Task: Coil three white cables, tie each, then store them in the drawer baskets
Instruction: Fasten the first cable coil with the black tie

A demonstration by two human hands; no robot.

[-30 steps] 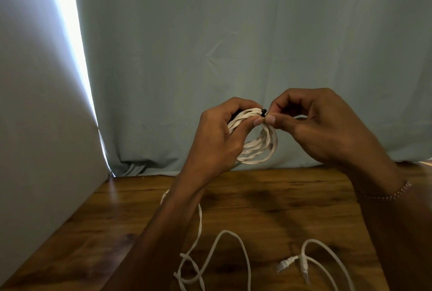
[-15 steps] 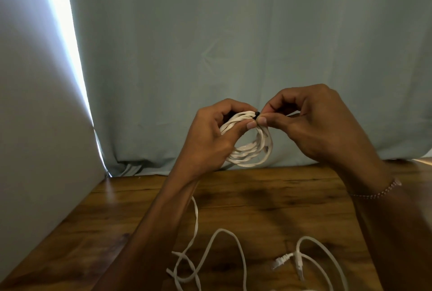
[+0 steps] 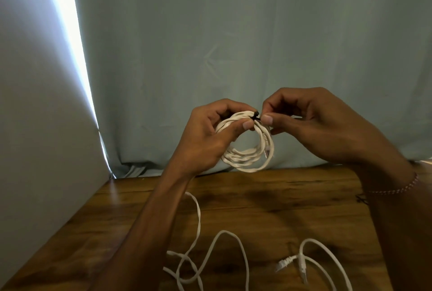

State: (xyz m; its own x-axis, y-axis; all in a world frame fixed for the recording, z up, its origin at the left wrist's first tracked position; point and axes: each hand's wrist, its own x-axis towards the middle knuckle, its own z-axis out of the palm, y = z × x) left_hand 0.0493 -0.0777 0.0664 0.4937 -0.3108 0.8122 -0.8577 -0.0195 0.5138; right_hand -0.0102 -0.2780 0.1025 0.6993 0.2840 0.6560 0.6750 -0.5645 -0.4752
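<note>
A coiled white cable [image 3: 247, 160] hangs in the air above the wooden table [image 3: 268, 202]. My left hand [image 3: 208, 141] grips the top of the coil between thumb and fingers. A small black tie [image 3: 256, 116] wraps the coil at its top, and my right hand [image 3: 311, 124] pinches that tie with thumb and forefinger. Two loose white cables lie on the table below: one [image 3: 210, 251] in open loops at the centre, another [image 3: 313, 260] with its plugs showing at the lower right.
A pale curtain [image 3: 233, 45] hangs behind the table, with a bright gap of light [image 3: 72, 40] at the left. A grey wall or panel [image 3: 35, 127] borders the table's left side. No drawer or basket is in view.
Both hands and the coil have stayed close together at the same height. The coil hangs a little more open, and the black tie shows more plainly at its top.
</note>
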